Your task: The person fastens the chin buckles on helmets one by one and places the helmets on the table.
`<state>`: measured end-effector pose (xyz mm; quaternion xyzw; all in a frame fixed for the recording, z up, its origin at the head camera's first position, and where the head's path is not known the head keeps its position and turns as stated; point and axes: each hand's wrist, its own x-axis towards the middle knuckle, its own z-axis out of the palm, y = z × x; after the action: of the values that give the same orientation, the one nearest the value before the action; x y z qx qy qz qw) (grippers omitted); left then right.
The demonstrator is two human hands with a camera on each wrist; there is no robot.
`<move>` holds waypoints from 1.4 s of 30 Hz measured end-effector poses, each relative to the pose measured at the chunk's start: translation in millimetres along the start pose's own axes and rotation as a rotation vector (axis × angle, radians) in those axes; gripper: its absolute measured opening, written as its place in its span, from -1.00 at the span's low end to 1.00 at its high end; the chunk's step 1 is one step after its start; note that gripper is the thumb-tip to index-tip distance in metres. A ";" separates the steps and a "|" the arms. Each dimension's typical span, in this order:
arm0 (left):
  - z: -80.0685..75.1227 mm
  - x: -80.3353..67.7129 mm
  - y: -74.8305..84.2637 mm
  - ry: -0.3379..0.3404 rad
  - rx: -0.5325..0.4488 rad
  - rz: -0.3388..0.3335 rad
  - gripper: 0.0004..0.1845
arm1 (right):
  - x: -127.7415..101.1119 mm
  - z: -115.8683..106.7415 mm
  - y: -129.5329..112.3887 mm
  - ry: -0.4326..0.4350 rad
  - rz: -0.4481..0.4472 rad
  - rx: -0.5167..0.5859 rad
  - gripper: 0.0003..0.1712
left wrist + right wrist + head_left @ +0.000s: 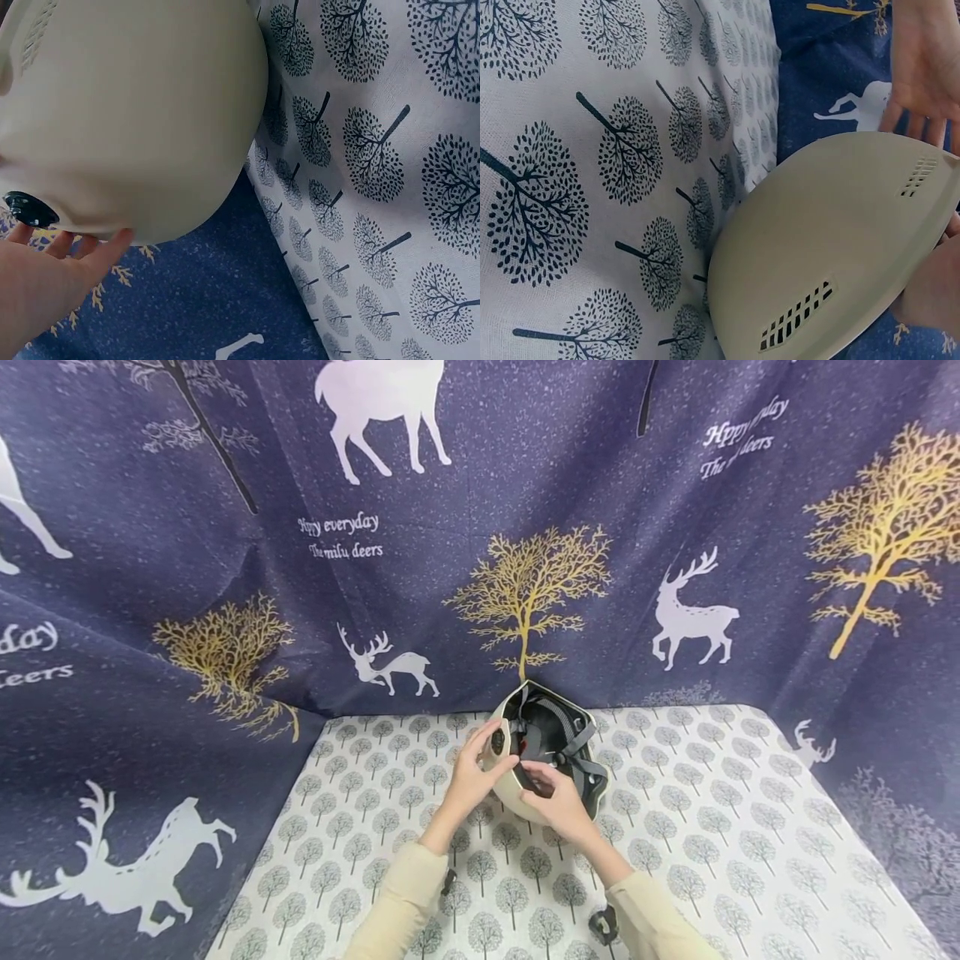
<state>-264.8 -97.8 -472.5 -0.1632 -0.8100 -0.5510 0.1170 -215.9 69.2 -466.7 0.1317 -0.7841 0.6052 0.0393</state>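
A cream helmet (510, 793) lies on its crown at the table's far edge, its hollow side facing up and toward me. Inside are a black lining (546, 727) and dark grey straps (581, 739); a bit of red shows near the left inner side. My left hand (471, 781) holds the left rim, thumb at the edge and fingers on the shell near a round black vent (30, 209). At the near rim, my right hand (558, 802) grips the edge, fingers over the inside and thumb lower. In the right wrist view, the shell (825, 240) partly hides both hands.
The table is covered by a white cloth (337, 852) with grey tree prints. Behind it and on the left hangs a dark blue curtain (465, 610) with deer and trees. Small black devices sit by the left sleeve (408, 893) and the right sleeve (652, 918).
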 end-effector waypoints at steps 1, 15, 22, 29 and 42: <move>0.4 -0.2 -0.2 -0.005 0.001 -0.008 -0.33 | 1.1 -0.3 3.6 0.008 0.013 0.007 -0.53; 9.5 -2.7 -11.3 -0.173 -0.076 -0.245 -0.07 | 10.1 -15.2 27.5 0.034 0.151 0.126 -0.47; 18.5 -3.1 -15.0 -0.256 -0.179 -0.353 0.06 | 9.2 -24.5 29.6 0.050 0.202 0.158 -0.46; 21.0 -3.9 -6.4 -0.288 -0.257 -0.383 0.16 | 4.8 -29.8 30.5 0.046 0.164 0.188 -0.46; 17.7 -8.3 11.5 -0.290 -0.266 -0.356 0.16 | 5.5 -30.1 15.1 0.090 0.132 -0.010 -0.49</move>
<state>-252.9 -78.6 -472.2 -0.1094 -0.7548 -0.6353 -0.1216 -228.0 100.7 -471.7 0.0518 -0.7916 0.6078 0.0352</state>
